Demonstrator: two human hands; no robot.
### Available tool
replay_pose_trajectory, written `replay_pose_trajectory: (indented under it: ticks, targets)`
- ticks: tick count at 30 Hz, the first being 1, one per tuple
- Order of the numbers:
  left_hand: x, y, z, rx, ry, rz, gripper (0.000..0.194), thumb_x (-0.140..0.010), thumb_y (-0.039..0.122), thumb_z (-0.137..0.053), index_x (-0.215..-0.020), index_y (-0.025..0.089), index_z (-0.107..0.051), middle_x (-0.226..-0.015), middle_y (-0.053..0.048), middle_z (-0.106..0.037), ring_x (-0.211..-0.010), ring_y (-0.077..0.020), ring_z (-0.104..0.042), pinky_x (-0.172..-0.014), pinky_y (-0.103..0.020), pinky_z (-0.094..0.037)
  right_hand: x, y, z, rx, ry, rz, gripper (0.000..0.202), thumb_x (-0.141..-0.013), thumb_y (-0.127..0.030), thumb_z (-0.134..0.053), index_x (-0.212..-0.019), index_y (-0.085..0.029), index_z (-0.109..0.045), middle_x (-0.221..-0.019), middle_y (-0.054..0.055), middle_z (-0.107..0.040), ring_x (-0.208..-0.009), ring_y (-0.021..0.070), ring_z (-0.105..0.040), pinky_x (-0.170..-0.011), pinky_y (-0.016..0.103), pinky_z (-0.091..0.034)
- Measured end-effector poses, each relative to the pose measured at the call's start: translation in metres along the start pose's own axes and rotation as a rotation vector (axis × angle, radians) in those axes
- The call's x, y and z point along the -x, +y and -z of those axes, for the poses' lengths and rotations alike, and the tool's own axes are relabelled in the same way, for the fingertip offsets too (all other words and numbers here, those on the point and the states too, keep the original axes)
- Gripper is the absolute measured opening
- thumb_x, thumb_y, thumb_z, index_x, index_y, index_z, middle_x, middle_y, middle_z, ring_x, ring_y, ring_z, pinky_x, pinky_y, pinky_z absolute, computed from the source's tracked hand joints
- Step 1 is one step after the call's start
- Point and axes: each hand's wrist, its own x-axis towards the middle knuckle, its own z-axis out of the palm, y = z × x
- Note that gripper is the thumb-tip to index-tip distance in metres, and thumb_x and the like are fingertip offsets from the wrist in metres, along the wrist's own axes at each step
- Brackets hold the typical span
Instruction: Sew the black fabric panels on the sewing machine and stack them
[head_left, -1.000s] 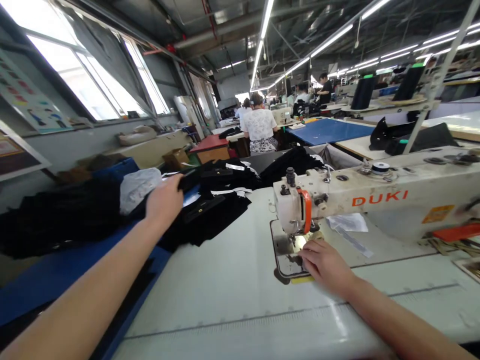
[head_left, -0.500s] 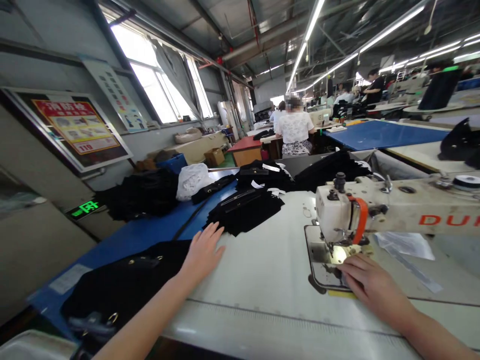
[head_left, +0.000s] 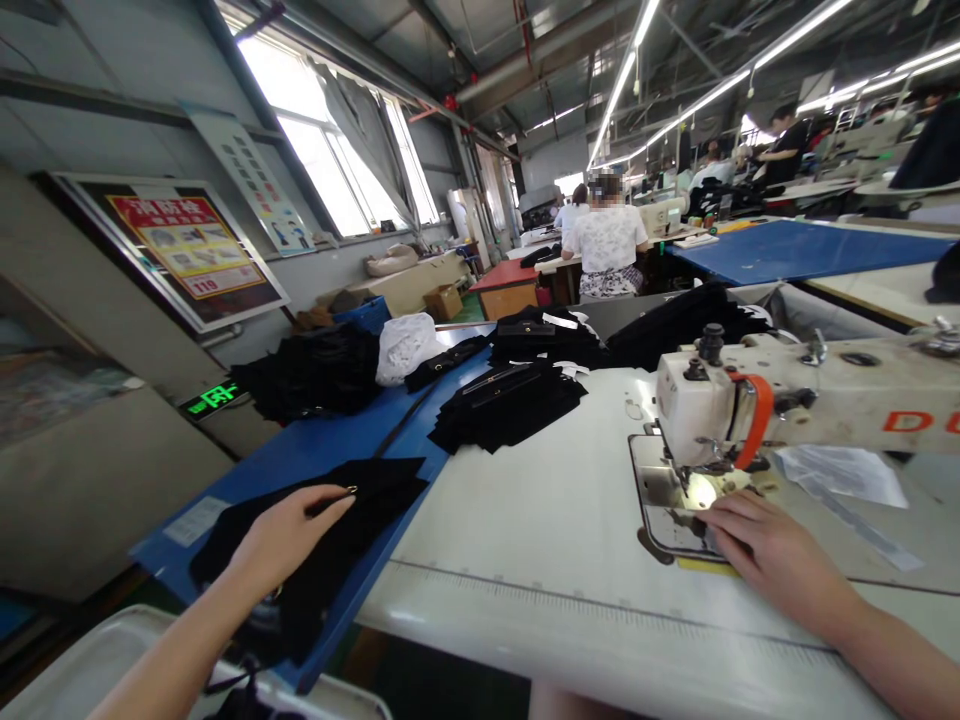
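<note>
Over the black fabric pieces on the blue table at the left, my left hand has its thumb and fingers bent around a spot beside a small gold ring. Whether it grips the cloth there is hidden. My right hand rests at the needle plate of the white sewing machine, fingertips together near the lit needle area. What its fingertips hold, if anything, cannot be made out. A stack of black pieces lies on the far edge of the white sewing table.
More black fabric and a white bundle lie on the blue table. Clear plastic pieces are right of the needle. A person in a white top is ahead, facing away. A white bin edge shows lower left.
My left hand has moved left and towards me, from the white table's edge onto the black pieces, its fingers now bent. My right hand stays by the needle. The view has shifted slightly.
</note>
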Motion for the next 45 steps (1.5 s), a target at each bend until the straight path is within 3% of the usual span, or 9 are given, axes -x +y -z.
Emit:
replay_pose_trajectory:
  ticks: [4, 8, 16, 21, 25, 29, 35, 40, 45]
  targets:
    - [0.024, -0.019, 0.000, -0.009, -0.017, 0.131, 0.047, -0.077, 0.054, -0.048, -0.100, 0.019, -0.069, -0.111, -0.009, -0.071, -0.096, -0.0317, -0.068, -0.086, -0.042, -0.054, 0.000, 0.000, 0.000, 0.010, 0.017, 0.023, 0.028, -0.094, -0.028, -0.044, -0.092, -0.023, -0.072, -0.089, 0.008, -0.069, -0.082, 0.0214, -0.065, -0.074, 0.035, -0.054]
    - [0.040, -0.020, -0.015, -0.164, 0.012, 0.079, 0.049, -0.078, 0.047, -0.047, -0.104, 0.010, -0.065, -0.112, -0.020, -0.067, -0.105, -0.0336, -0.064, -0.095, -0.043, -0.049, 0.000, 0.000, 0.000, 0.002, 0.021, 0.025, 0.028, -0.094, -0.029, -0.044, -0.093, -0.023, -0.072, -0.089, 0.008, -0.069, -0.083, 0.0212, -0.065, -0.074, 0.034, -0.054]
    - [0.025, -0.018, -0.009, -0.199, -0.123, 0.027, 0.030, -0.079, 0.027, -0.035, -0.080, 0.019, -0.064, -0.087, -0.011, -0.071, -0.082, -0.0264, -0.068, -0.078, -0.035, -0.051, 0.002, 0.004, -0.002, 0.003, 0.007, 0.019, 0.031, -0.096, -0.030, -0.042, -0.094, -0.021, -0.071, -0.089, 0.007, -0.069, -0.081, 0.0194, -0.064, -0.074, 0.032, -0.053]
    - [0.032, -0.017, -0.016, -0.105, 0.032, 0.088, 0.042, -0.077, 0.040, -0.042, -0.103, 0.013, -0.063, -0.106, -0.016, -0.067, -0.091, -0.0282, -0.066, -0.080, -0.036, -0.051, 0.002, 0.004, -0.002, -0.005, -0.001, 0.022, 0.031, -0.096, -0.031, -0.042, -0.094, -0.021, -0.071, -0.090, 0.006, -0.069, -0.084, 0.0197, -0.064, -0.076, 0.032, -0.053]
    - [0.033, 0.004, -0.020, -0.180, 0.027, 0.060, 0.037, -0.073, 0.041, -0.045, -0.091, 0.017, -0.066, -0.094, -0.015, -0.068, -0.092, -0.0316, -0.064, -0.080, -0.038, -0.050, 0.005, 0.006, -0.004, -0.006, -0.021, 0.010, 0.030, -0.096, -0.030, -0.043, -0.095, -0.021, -0.071, -0.092, 0.007, -0.068, -0.086, 0.0206, -0.064, -0.077, 0.033, -0.052]
    - [0.025, 0.012, -0.010, -0.136, -0.041, 0.033, 0.023, -0.071, 0.038, -0.047, -0.076, 0.022, -0.063, -0.072, -0.008, -0.067, -0.073, -0.0257, -0.064, -0.070, -0.033, -0.048, 0.005, 0.007, -0.005, -0.013, -0.036, -0.011, 0.028, -0.095, -0.029, -0.044, -0.095, -0.021, -0.071, -0.092, 0.007, -0.068, -0.086, 0.0209, -0.063, -0.078, 0.033, -0.052]
    - [0.037, 0.001, 0.025, 0.222, 0.015, 0.280, 0.027, -0.076, 0.049, -0.049, -0.077, 0.023, -0.056, -0.060, 0.004, -0.062, -0.060, -0.0180, -0.060, -0.062, -0.027, -0.044, 0.001, 0.002, -0.002, -0.034, -0.034, -0.002, 0.028, -0.096, -0.026, -0.043, -0.094, -0.020, -0.071, -0.090, 0.007, -0.068, -0.086, 0.0211, -0.062, -0.077, 0.034, -0.051]
    - [0.046, 0.068, 0.036, 0.503, -0.088, 0.050, 0.039, -0.072, 0.060, -0.054, -0.084, 0.023, -0.058, -0.057, 0.005, -0.058, -0.057, -0.0168, -0.056, -0.063, -0.028, -0.044, -0.003, -0.001, 0.001, -0.060, -0.049, -0.017, 0.026, -0.094, -0.023, -0.045, -0.095, -0.019, -0.071, -0.090, 0.008, -0.068, -0.085, 0.0210, -0.061, -0.078, 0.034, -0.050]
    - [0.026, 0.175, -0.033, 0.719, -0.279, -0.127, 0.030, -0.073, 0.053, -0.050, -0.074, 0.023, -0.054, -0.057, 0.004, -0.056, -0.055, -0.0176, -0.058, -0.062, -0.030, -0.046, -0.010, -0.006, 0.006, -0.056, -0.062, -0.075, 0.027, -0.091, -0.014, -0.045, -0.090, -0.019, -0.071, -0.083, 0.008, -0.067, -0.083, 0.0205, -0.059, -0.076, 0.033, -0.049]
